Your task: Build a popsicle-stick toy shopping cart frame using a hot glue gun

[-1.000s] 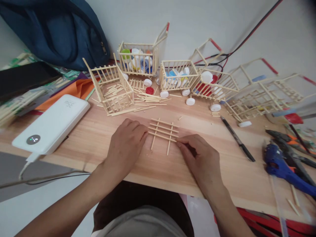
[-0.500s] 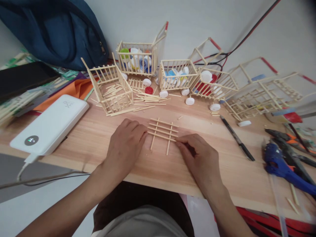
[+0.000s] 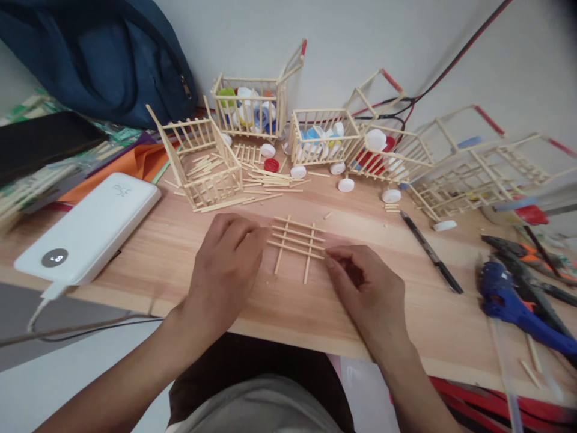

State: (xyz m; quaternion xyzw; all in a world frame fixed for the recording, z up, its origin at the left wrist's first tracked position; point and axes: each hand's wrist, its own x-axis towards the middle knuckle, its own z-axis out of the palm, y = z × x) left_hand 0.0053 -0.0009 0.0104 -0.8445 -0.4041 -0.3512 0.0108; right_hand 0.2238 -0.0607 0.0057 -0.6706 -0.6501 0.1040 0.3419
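Note:
A small lattice of thin wooden sticks [image 3: 294, 236] lies flat on the table, with several crosswise sticks over two lengthwise ones. My right hand [image 3: 367, 285] pinches the right end of the nearest crosswise stick [image 3: 300, 249] between thumb and forefinger. At the lattice's left side is my left hand [image 3: 228, 270], its fingers curled and their tips turned out of sight. That same stick's left end shows just beside the left fingers; whether they touch it, or hold anything small, I cannot make out.
Behind stand a part-built stick frame [image 3: 198, 165], loose sticks [image 3: 270, 179], and several little stick carts [image 3: 324, 135] holding bottle caps. At left lies a white power bank [image 3: 90, 225]; at right, a pen [image 3: 430, 252], a blue glue gun [image 3: 509, 300] and pliers [image 3: 518, 246].
My left hand has shifted slightly left, uncovering the left end of the nearest crosswise stick. My right hand has moved slightly right. The lattice lies almost as before.

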